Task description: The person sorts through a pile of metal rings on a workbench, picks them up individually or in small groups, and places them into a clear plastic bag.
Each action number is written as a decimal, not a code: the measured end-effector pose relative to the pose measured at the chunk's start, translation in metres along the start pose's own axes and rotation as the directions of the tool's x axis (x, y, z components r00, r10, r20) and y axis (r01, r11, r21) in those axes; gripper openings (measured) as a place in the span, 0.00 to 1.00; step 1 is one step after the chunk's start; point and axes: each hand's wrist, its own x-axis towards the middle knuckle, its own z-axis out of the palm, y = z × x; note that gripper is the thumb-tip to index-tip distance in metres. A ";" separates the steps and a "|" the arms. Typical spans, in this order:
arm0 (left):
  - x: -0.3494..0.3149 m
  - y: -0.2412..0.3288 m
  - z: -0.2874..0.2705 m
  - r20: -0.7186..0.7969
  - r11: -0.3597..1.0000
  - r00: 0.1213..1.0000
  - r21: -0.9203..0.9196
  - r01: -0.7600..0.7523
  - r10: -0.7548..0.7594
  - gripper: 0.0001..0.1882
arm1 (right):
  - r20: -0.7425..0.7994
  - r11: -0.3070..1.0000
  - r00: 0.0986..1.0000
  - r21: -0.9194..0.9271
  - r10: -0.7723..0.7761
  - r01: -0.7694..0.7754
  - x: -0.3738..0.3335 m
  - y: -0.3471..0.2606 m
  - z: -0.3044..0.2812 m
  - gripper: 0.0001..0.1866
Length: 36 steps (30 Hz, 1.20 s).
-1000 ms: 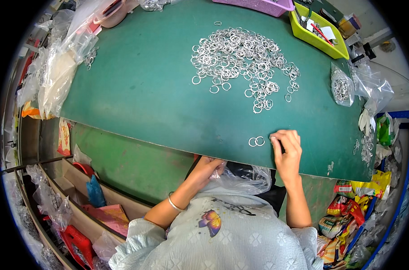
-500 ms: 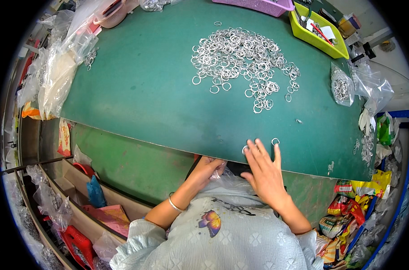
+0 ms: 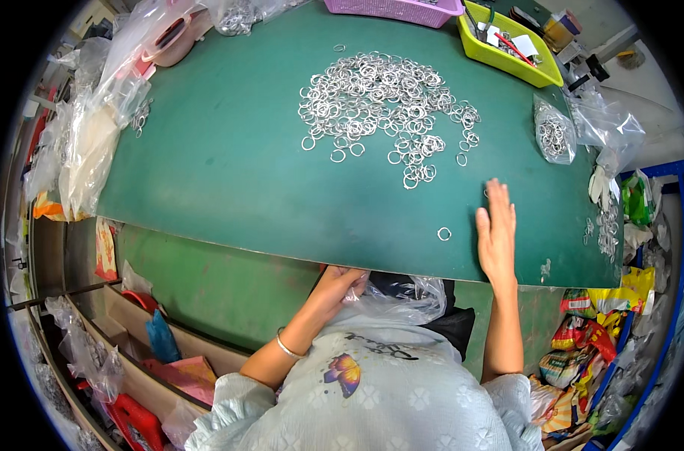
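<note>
Across the green worktop (image 3: 206, 165), silver metal rings (image 3: 372, 98) lie heaped toward the far side. Well apart from them, one lone ring (image 3: 439, 238) sits left of the right hand (image 3: 498, 234), outstretched, thumb away from the fingers. Past the near edge, the left hand (image 3: 340, 289) pinches a clear plastic bag (image 3: 391, 310).

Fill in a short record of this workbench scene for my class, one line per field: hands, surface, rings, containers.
Left hand: the left hand grips a clear plastic bag at the table's near edge
Right hand: the right hand is open, fingers extended over the table; contact unclear
Surface: green table
Main rings: a pile of metal rings
Separate rings: a single ring left of the right hand; a partly hidden ring by its fingertips
Containers: purple basket, yellow-green basket, both at the far side
</note>
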 end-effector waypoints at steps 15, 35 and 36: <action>-0.002 0.001 0.004 -0.106 0.998 0.993 0.024 0.063 -0.060 0.08 | 0.340 0.768 0.699 0.407 -0.629 0.494 -0.080 -0.065 0.007 0.34; 0.000 -0.006 -0.003 -0.098 0.999 0.994 0.000 0.045 -0.045 0.07 | 0.413 0.931 0.842 0.045 -0.348 0.362 -0.038 -0.053 -0.011 0.40; 0.001 -0.006 -0.004 -0.076 0.999 0.996 -0.004 0.046 -0.046 0.07 | 0.462 0.924 0.808 0.079 -0.366 0.373 -0.050 -0.058 -0.011 0.41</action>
